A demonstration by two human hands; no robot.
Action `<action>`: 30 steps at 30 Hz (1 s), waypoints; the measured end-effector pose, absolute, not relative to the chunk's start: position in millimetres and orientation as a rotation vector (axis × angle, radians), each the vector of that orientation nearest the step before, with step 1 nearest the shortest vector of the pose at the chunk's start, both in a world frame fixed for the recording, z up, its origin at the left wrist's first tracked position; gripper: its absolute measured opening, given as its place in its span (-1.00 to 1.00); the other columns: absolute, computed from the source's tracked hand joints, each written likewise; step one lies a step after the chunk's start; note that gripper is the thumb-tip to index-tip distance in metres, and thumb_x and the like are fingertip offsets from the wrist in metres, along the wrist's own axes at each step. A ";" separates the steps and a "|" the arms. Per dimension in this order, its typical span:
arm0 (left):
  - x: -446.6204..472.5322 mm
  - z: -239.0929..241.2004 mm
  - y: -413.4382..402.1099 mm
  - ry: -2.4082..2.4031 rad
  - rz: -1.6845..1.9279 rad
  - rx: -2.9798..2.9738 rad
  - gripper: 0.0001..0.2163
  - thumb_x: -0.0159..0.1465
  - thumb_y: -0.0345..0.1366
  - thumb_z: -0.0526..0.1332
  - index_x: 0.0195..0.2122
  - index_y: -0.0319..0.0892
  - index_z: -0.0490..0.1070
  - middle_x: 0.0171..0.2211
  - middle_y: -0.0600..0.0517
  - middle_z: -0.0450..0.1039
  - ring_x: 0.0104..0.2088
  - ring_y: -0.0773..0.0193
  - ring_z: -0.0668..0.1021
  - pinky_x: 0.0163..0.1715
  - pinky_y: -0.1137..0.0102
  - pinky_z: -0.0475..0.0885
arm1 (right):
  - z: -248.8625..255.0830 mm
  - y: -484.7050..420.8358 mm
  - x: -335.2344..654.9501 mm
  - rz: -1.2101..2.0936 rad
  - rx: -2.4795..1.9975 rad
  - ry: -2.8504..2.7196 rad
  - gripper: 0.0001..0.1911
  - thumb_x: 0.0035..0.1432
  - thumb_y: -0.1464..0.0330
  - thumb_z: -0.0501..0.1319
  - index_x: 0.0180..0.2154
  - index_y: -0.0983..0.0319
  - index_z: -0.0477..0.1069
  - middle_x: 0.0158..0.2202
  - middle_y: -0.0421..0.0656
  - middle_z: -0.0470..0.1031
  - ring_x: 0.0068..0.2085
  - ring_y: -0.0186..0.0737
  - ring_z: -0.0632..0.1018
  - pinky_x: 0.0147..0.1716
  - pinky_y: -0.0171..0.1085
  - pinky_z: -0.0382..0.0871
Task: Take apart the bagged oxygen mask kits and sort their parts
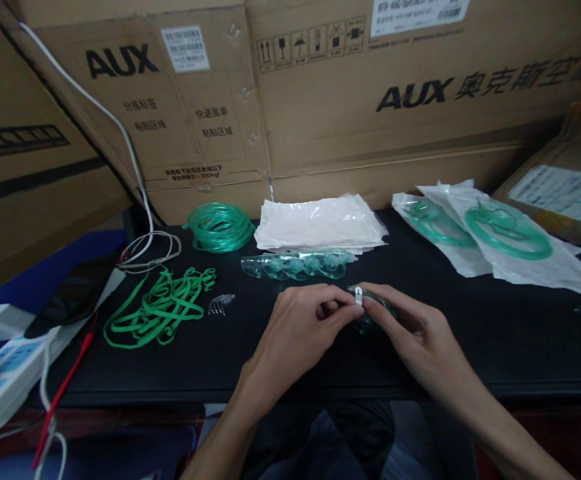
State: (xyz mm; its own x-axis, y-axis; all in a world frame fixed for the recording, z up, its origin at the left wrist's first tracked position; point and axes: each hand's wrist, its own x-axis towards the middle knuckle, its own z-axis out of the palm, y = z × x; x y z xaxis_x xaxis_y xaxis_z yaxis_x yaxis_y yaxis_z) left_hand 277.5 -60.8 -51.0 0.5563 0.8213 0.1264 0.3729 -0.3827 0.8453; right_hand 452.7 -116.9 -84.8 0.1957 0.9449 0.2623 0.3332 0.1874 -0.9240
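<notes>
My left hand (303, 320) is closed, its thumb and index finger pinching a small pale metal strip (359, 296). That strip sits at the edge of a clear greenish plastic mask (365, 325), which my fingers largely hide. My right hand (415, 320) is closed around the mask's other side, fingertips meeting those of the left. Just behind my hands lies a row of nested clear green masks (295, 265). To the left are several thin bent metal strips (220, 304) and a tangle of green elastic straps (163, 310).
A coil of green tubing (220, 228) and a stack of white bags (318, 223) lie at the back. Packaged masks with tubing (510, 233) are at right. Cardboard boxes (320, 133) wall the rear. Cables and a white power strip (10, 373) occupy the left.
</notes>
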 end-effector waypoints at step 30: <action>255.2 -44.8 -45.1 0.646 0.776 2.457 -0.72 0.30 -0.24 0.36 0.04 -0.05 0.51 0.03 0.06 0.59 0.08 0.18 0.55 0.13 0.27 0.36 | -77.5 -118.1 447.3 0.785 -1.312 -1.330 -0.71 0.27 0.08 0.26 -0.16 0.15 0.48 -0.27 -0.16 0.62 -0.23 -0.17 0.64 -0.26 -0.32 0.54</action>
State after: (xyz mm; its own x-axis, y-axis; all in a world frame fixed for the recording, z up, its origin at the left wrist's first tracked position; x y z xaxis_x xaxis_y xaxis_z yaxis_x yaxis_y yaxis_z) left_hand 255.2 -45.1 -44.8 0.7277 0.5603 0.3955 0.2877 -0.7729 0.5656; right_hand 447.3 -118.1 -77.5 0.1636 0.9598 0.2281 0.2646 0.1801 -0.9474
